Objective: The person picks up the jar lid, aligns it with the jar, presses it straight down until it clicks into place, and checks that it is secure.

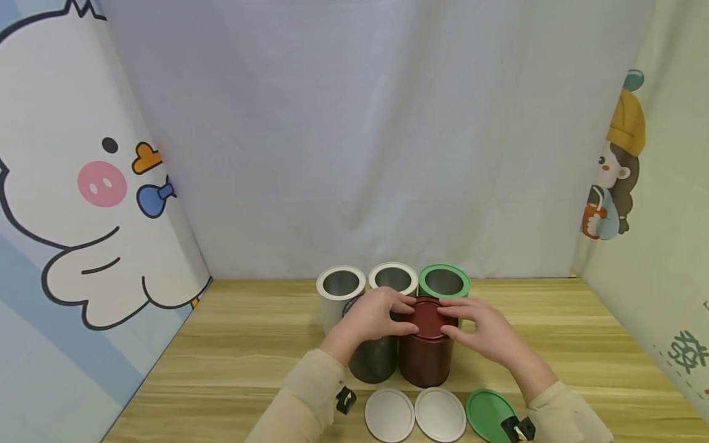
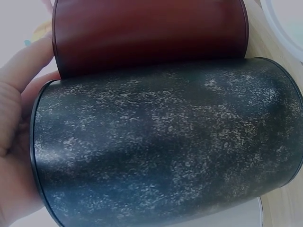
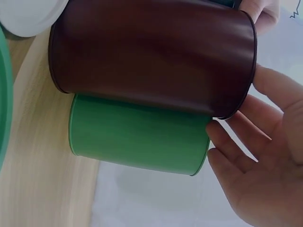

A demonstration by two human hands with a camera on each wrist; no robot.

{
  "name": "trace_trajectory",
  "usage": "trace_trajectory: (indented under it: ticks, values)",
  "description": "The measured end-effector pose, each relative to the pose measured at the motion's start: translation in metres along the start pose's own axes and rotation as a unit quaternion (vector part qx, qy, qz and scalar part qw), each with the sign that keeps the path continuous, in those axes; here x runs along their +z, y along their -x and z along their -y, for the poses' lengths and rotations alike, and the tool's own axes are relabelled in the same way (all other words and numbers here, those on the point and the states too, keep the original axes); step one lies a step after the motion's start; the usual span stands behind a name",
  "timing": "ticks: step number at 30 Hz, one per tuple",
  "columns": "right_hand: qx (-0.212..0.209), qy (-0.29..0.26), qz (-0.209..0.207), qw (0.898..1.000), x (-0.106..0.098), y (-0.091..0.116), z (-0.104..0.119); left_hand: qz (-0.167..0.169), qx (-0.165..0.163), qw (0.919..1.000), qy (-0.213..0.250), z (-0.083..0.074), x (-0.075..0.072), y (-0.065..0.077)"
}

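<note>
Centrally on the tabletop (image 1: 244,351), a smooth dark red can (image 1: 425,363) stands beneath a matching round lid (image 1: 428,320), the left hand (image 1: 376,317) and right hand (image 1: 484,326) touching opposite sides of its rim, fingers loosely spread. Beside it rises a black cylinder (image 2: 165,142) with pale mottling, its top mostly hidden by the left hand. Toward the far edge, two white cans (image 1: 331,307) and a green can (image 3: 137,137) are partly blocked; nearer lie two flat white lids (image 1: 389,416) and a green lid (image 1: 488,411), partly covered by a wrist camera (image 1: 515,427).
</note>
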State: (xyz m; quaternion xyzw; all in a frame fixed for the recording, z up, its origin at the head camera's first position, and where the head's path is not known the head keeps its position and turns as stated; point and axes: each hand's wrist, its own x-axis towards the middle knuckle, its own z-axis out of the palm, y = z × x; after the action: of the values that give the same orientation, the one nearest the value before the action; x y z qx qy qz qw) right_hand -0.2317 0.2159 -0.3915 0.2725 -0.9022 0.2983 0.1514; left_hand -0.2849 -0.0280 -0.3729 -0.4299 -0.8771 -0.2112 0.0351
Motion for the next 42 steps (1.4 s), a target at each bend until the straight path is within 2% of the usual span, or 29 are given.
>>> trace_trajectory:
  ticks: [25,34,42]
  values:
    - [0.008,0.033,0.046,0.998,-0.008,-0.006,0.013,0.005,-0.016,0.9998,0.004,-0.002,0.000,-0.001]
    - [0.019,0.027,0.053,0.998,-0.006,-0.006,0.014,0.007,-0.025,0.9997,0.003,-0.001,0.001,-0.001]
    - [0.021,0.039,0.047,0.998,-0.005,-0.006,0.012,0.003,-0.018,0.9998,0.002,0.000,0.002,-0.001]
